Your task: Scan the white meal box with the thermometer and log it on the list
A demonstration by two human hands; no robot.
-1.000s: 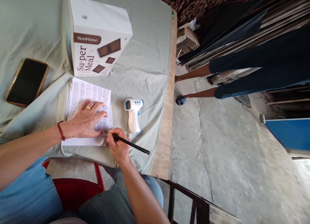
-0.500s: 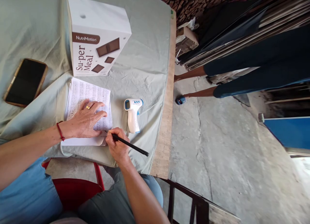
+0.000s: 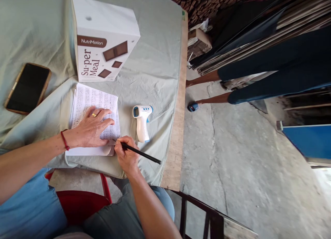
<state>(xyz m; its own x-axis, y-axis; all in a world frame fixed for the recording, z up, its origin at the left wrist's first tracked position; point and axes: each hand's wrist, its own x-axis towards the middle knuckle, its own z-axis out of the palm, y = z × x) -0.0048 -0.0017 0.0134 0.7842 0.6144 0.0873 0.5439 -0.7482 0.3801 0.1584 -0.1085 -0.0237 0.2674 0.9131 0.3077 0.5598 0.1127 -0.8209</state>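
Observation:
My left hand (image 3: 93, 128) lies with fingers spread on a stack of paper sheets (image 3: 89, 94) covered in rows of dense handwriting. A ring and a red wrist cord show on that side. Closed around a black pen (image 3: 142, 153), my right hand (image 3: 127, 153) rests at the lower right corner of the sheets. The pen's tip points at the paper by my left thumb, and its long end slants down to the right. Just right of the paper lies a white and blue infrared thermometer (image 3: 142, 123).
A white NutriMotion box (image 3: 106, 29) stands behind the papers. At the left lies a phone (image 3: 28, 88) in a brown case. The cloth-covered table ends at a bare wooden edge (image 3: 176, 139). Beyond it, another person's legs (image 3: 253, 84) show over the concrete floor.
My right hand and the pen have shifted slightly to the right. My left hand stays in place on the sheets.

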